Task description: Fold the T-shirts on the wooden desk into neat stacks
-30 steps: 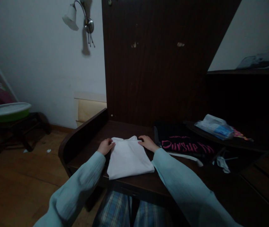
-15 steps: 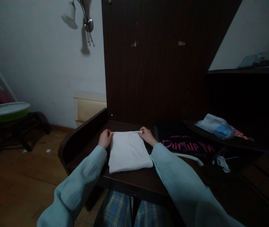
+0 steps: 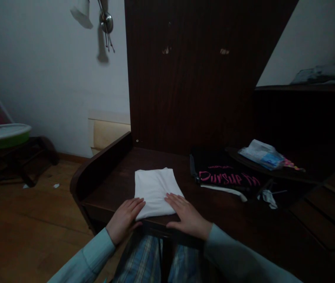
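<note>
A folded white cloth, perhaps a garment, lies flat on the dark wooden desk close to its front edge. Faint creases run across its middle. My left hand rests its outstretched fingers on the cloth's near left corner, the thumb lower by the desk edge. On the near right side, my right hand lays spread fingers over the fabric, its thumb pointing left along the front edge. Neither hand grips the cloth.
Right of the cloth lies a dark folded fabric with pink lettering, beside a white strap. Farther right is a clear plastic packet. A raised side panel borders the desk's left. A green-and-white basin stands far left.
Both hands have let go of the cloth's far edge and come back toward me to its near edge, fingers now flat on it. The view has shifted slightly.
</note>
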The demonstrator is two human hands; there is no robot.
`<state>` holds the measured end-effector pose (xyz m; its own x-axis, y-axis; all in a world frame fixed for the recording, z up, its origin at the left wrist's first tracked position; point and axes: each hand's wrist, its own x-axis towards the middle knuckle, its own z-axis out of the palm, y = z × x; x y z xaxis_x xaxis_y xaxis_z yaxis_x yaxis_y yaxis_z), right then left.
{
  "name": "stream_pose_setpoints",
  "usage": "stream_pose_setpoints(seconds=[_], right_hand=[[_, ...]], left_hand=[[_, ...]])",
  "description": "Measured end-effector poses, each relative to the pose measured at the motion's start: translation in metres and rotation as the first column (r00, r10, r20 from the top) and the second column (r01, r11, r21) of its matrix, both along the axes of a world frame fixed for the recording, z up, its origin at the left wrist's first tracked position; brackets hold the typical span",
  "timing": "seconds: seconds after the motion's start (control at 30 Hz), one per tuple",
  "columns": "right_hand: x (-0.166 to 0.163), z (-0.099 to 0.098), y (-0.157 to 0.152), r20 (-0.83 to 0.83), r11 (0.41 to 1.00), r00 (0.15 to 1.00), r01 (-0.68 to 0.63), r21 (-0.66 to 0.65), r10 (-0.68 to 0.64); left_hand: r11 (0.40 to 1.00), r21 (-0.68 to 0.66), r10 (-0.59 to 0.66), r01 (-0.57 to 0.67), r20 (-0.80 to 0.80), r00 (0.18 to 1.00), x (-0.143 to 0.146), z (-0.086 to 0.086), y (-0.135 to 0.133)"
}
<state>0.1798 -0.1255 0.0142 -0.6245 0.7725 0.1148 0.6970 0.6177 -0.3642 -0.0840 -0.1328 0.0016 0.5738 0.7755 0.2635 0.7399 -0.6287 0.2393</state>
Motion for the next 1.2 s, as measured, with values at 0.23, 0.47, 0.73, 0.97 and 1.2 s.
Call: stream_pose_setpoints(seconds=[0.23,0.47,0.73,0.97,1.2], right_hand=[[-0.01,-0.013,-0.049,0.018,0.986,0.99,0.136,0.098,-0.139],[0.002,0.079,-0.028,-0.222,0.946,0.96,0.099,-0.309,-0.173],[0.029,0.137,0.019,-0.332,0.657,0.916,-0.109,-0.746,-0.225],[0.015,0.128,0.021,-0.331,0.633,0.942,-0.218,-0.743,-0.064],[-0.011,0.094,0.012,-0.397,0.477,0.871,-0.229,-0.849,-0.288]], left_hand=[[0.976,-0.126,-0.133,0.178,0.301,0.944,0.026,0.03,-0.031],[0.907,-0.4,0.226,0.128,0.722,0.655,0.05,0.074,-0.006],[0.692,-0.592,0.453,0.413,0.802,0.391,0.07,0.098,0.023],[0.665,-0.591,0.238,0.457,0.747,0.621,0.075,0.091,0.017],[0.768,-0.545,0.168,0.338,0.68,0.714,0.058,0.082,0.01]])
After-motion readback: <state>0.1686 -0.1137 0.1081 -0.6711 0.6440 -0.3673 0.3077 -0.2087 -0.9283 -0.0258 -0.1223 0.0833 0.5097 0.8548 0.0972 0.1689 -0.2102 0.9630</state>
